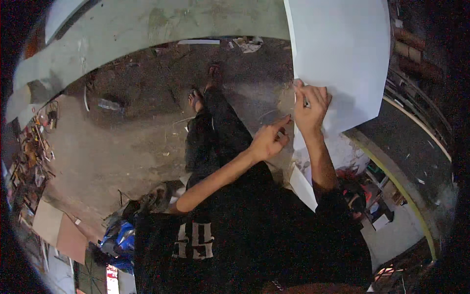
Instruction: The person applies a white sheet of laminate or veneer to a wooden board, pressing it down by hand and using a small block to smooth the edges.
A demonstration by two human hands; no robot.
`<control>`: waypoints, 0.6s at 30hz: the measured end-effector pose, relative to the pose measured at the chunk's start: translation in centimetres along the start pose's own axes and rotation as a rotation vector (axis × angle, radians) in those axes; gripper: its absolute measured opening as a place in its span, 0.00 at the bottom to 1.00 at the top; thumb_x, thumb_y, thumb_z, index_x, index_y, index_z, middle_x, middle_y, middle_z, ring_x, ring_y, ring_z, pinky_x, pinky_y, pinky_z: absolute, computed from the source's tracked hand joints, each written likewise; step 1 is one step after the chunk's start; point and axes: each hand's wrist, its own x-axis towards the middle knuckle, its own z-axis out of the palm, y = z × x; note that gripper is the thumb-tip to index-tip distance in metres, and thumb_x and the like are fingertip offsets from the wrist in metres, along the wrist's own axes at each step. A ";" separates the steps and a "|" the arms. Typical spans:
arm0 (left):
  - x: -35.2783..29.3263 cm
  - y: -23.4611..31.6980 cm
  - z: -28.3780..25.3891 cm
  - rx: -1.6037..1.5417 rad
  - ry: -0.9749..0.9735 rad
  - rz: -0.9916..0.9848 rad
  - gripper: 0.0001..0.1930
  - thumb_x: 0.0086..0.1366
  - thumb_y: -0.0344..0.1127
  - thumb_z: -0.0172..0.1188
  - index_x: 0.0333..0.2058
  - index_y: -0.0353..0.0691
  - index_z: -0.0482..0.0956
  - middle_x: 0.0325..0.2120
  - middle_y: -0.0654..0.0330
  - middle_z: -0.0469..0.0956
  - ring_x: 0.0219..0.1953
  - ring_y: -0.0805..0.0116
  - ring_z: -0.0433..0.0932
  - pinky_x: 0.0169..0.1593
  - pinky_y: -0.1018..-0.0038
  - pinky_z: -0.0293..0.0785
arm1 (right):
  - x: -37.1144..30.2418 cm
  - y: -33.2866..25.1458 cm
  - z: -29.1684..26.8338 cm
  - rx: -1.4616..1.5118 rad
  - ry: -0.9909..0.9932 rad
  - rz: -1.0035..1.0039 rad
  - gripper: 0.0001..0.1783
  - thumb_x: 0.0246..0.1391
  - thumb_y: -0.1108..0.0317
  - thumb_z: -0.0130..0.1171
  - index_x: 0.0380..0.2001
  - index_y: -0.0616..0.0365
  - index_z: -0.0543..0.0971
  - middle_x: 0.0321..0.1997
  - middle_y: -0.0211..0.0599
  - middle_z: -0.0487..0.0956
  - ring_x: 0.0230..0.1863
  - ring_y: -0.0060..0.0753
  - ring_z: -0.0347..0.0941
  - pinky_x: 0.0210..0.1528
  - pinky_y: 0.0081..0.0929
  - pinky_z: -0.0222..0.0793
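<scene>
A large white panel point(350, 44) reaches from the top of the view down its right side, its left edge running close to both hands. My right hand point(312, 105) is closed in front of the panel's lower left part, with thumb and forefinger pinched at that edge. Whatever lies between those fingertips is too small to make out. My left hand point(268, 140) is just below and to the left, its fingers bent together and the forefinger pointing at the panel's edge. What it holds, if anything, is not clear.
A long grey-green surface point(191, 19) curves across the top. On the dark floor below are a clear plastic bottle point(110, 104) and scraps. Clutter and tools point(36, 152) line the left side. At the right, a dark board point(406, 139) stands beside a yellowish edge.
</scene>
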 end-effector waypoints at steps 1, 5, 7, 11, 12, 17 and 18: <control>0.4 0.5 0.0 0.016 -0.008 -0.007 0.31 0.58 0.35 0.58 0.62 0.38 0.68 0.42 0.45 0.81 0.38 0.53 0.83 0.44 0.64 0.77 | 0.4 -0.2 0.2 0.027 0.020 -0.008 0.02 0.54 0.69 0.63 0.32 0.50 0.83 0.28 0.29 0.78 0.33 0.37 0.69 0.41 0.35 0.58; 1.7 2.8 -0.3 0.034 -0.030 -0.018 0.27 0.59 0.33 0.58 0.59 0.36 0.71 0.44 0.47 0.80 0.40 0.56 0.83 0.46 0.63 0.77 | 6.8 0.0 2.0 0.035 0.073 -0.040 0.01 0.52 0.67 0.64 0.27 0.49 0.82 0.27 0.27 0.78 0.32 0.36 0.69 0.41 0.36 0.57; 2.4 3.6 -1.1 0.032 -0.032 -0.056 0.25 0.59 0.34 0.58 0.56 0.35 0.73 0.45 0.47 0.80 0.41 0.56 0.83 0.45 0.63 0.77 | 5.2 -0.3 1.4 0.038 0.030 0.002 0.01 0.52 0.67 0.65 0.27 0.49 0.82 0.27 0.27 0.77 0.32 0.36 0.69 0.42 0.36 0.57; 3.0 4.3 -1.2 0.049 -0.049 -0.143 0.20 0.60 0.35 0.59 0.51 0.35 0.76 0.44 0.47 0.81 0.41 0.55 0.83 0.45 0.63 0.77 | 2.6 0.2 0.6 0.040 0.033 0.038 0.01 0.52 0.67 0.65 0.28 0.47 0.83 0.25 0.27 0.76 0.31 0.36 0.68 0.44 0.39 0.57; 3.1 4.5 -1.3 0.064 -0.043 -0.139 0.20 0.60 0.35 0.59 0.50 0.36 0.77 0.43 0.47 0.81 0.41 0.55 0.83 0.44 0.63 0.77 | 2.7 0.3 0.8 0.042 0.032 0.046 0.01 0.53 0.66 0.65 0.28 0.47 0.83 0.25 0.27 0.75 0.31 0.36 0.68 0.44 0.39 0.57; 3.3 4.0 -1.6 0.076 -0.039 -0.066 0.17 0.60 0.38 0.60 0.46 0.37 0.79 0.41 0.48 0.82 0.39 0.53 0.84 0.43 0.62 0.78 | 7.8 -0.4 2.2 0.051 0.077 0.055 0.01 0.52 0.67 0.64 0.27 0.45 0.82 0.25 0.24 0.75 0.32 0.34 0.68 0.43 0.38 0.55; 3.3 4.4 -2.0 0.079 -0.067 -0.085 0.16 0.60 0.38 0.60 0.45 0.37 0.80 0.41 0.48 0.82 0.39 0.53 0.84 0.44 0.62 0.78 | 6.5 -0.4 2.1 0.058 0.067 0.064 0.01 0.52 0.67 0.64 0.28 0.45 0.82 0.25 0.24 0.76 0.32 0.34 0.68 0.43 0.38 0.55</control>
